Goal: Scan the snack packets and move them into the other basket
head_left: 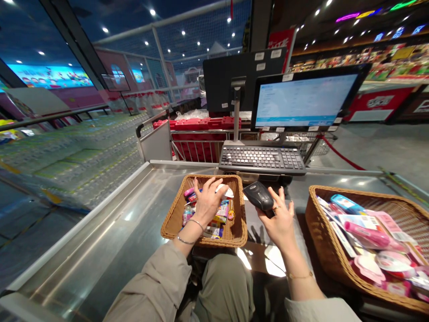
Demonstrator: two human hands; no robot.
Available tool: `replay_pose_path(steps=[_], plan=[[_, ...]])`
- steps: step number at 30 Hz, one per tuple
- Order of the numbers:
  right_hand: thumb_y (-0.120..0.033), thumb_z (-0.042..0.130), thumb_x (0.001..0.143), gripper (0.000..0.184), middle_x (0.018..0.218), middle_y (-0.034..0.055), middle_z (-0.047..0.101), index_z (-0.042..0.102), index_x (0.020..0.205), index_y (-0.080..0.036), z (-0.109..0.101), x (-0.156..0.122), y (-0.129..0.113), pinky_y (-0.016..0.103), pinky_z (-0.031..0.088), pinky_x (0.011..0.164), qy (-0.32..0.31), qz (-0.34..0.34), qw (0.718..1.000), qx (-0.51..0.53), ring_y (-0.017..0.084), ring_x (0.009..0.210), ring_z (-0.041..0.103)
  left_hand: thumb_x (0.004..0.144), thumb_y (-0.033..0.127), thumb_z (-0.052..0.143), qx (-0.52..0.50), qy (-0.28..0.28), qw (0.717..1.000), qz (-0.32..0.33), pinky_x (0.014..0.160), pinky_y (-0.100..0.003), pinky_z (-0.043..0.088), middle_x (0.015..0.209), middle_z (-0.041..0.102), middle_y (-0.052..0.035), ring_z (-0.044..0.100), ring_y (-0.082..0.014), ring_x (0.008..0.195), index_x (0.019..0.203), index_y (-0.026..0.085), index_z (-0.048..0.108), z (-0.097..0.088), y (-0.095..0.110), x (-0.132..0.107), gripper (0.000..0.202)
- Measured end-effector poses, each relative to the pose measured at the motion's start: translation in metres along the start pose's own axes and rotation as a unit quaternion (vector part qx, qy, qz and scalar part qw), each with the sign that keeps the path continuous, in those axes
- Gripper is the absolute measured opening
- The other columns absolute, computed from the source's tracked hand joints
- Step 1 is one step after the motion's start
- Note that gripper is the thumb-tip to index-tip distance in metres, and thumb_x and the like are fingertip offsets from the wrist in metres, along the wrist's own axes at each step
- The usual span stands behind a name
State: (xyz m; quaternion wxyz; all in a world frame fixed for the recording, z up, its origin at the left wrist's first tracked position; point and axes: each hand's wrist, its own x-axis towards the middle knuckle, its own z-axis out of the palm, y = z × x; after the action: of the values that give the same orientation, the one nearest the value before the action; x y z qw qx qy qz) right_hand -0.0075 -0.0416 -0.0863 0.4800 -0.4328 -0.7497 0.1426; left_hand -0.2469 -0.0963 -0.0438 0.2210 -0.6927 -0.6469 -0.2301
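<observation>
My left hand [207, 201] reaches into a small wicker basket [172, 219] full of several small colourful packets [219, 219]. Its fingers curl around a white rounded item [225, 191] at the basket's far side. My right hand [279, 221] holds a black handheld barcode scanner [258, 195] just right of that basket, its head pointing up and left. A bracelet sits on each wrist.
A larger wicker basket [321, 241] with pink and blue packaged goods stands at the right. A keyboard [261, 157] and lit monitor [303, 100] stand behind on the steel counter [110, 232]. Red shopping baskets [201, 125] and a rail lie beyond. Stacked bottled water fills the left.
</observation>
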Motion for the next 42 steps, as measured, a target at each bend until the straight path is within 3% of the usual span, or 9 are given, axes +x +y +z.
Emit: replay_pose_path(steps=[3,7,11,14,19,24,35,39,42], plan=[[-0.034,0.059,0.085,0.018,0.146,0.0136,0.055,0.064,0.095,-0.02,-0.001,0.0,-0.001,0.078,0.012,0.113,0.0,0.002,1.0,-0.001,0.037,0.151,0.026,0.092,0.009,0.051,-0.034,-0.034,0.999,-0.005,0.119,-0.059,0.026,0.131,0.062,-0.0077,0.06,-0.0222,0.121,0.132,0.03,0.054,0.001,0.0,0.001,0.045],[-0.034,0.058,0.084,0.019,0.146,0.0137,0.055,0.064,0.097,-0.02,0.0,0.0,0.0,0.078,0.012,0.113,-0.004,0.004,1.0,-0.004,0.036,0.151,0.026,0.087,0.007,0.055,-0.062,-0.068,0.995,-0.033,0.095,-0.036,0.054,0.13,0.057,-0.0087,0.064,-0.0222,0.111,0.139,0.028,0.049,0.001,0.001,0.0,0.057],[-0.034,0.058,0.085,0.017,0.146,0.0142,0.055,0.063,0.093,-0.02,0.0,-0.001,0.001,0.078,0.012,0.113,-0.003,0.002,1.0,-0.003,0.036,0.151,0.026,0.088,0.012,0.056,-0.038,-0.101,0.991,-0.085,0.071,-0.029,0.058,0.137,0.053,-0.0063,0.069,-0.019,0.089,0.142,0.035,0.046,0.0,0.003,0.0,0.06],[-0.035,0.058,0.085,0.018,0.146,0.0141,0.056,0.063,0.094,-0.02,0.0,0.0,0.0,0.078,0.012,0.113,0.002,0.002,1.0,-0.001,0.037,0.151,0.027,0.09,0.011,0.053,-0.049,-0.103,0.991,-0.071,0.07,-0.027,0.057,0.14,0.051,-0.0047,0.069,-0.0189,0.093,0.137,0.036,0.05,0.002,0.002,-0.001,0.053],[-0.035,0.06,0.084,0.018,0.146,0.0137,0.055,0.064,0.093,-0.02,0.0,0.0,0.0,0.08,0.012,0.112,0.0,0.001,1.0,0.001,0.039,0.15,0.027,0.081,0.007,0.06,-0.115,-0.051,0.991,-0.046,0.08,-0.031,0.06,0.137,0.049,-0.0081,0.066,-0.0218,0.106,0.13,0.028,0.053,0.007,0.001,-0.003,0.054],[-0.034,0.059,0.085,0.017,0.146,0.0139,0.055,0.064,0.093,-0.02,0.0,-0.001,0.0,0.078,0.012,0.112,0.001,0.001,1.0,-0.001,0.037,0.151,0.026,0.088,0.026,0.065,-0.169,-0.008,0.985,-0.023,0.09,-0.036,0.059,0.134,0.047,-0.0117,0.062,-0.0233,0.114,0.125,0.023,0.052,0.009,0.004,-0.006,0.039],[-0.035,0.059,0.085,0.019,0.145,0.0141,0.057,0.064,0.095,-0.02,0.0,0.0,0.0,0.079,0.013,0.112,0.007,-0.006,1.0,-0.001,0.038,0.15,0.028,0.085,0.009,0.06,-0.071,-0.055,0.996,0.002,0.085,-0.038,0.062,0.127,0.055,-0.0133,0.066,-0.0246,0.108,0.144,0.02,0.039,0.014,-0.002,-0.005,0.064],[-0.034,0.059,0.085,0.019,0.145,0.0139,0.056,0.064,0.096,-0.02,0.001,-0.001,0.002,0.08,0.013,0.111,0.01,-0.008,1.0,-0.001,0.039,0.15,0.028,0.086,0.021,0.069,-0.004,-0.024,0.999,0.038,0.114,-0.064,0.037,0.136,0.056,-0.0163,0.052,-0.0326,0.132,0.133,0.021,0.055,0.011,0.0,-0.003,0.049],[-0.033,0.059,0.085,0.018,0.145,0.0147,0.056,0.064,0.096,-0.02,0.001,-0.002,0.002,0.08,0.012,0.111,0.013,-0.01,1.0,0.0,0.039,0.15,0.029,0.082,0.033,0.077,0.046,-0.014,0.998,0.029,0.116,-0.077,0.013,0.147,0.051,-0.0146,0.036,-0.0389,0.144,0.128,0.028,0.062,0.008,0.003,-0.003,0.049]])
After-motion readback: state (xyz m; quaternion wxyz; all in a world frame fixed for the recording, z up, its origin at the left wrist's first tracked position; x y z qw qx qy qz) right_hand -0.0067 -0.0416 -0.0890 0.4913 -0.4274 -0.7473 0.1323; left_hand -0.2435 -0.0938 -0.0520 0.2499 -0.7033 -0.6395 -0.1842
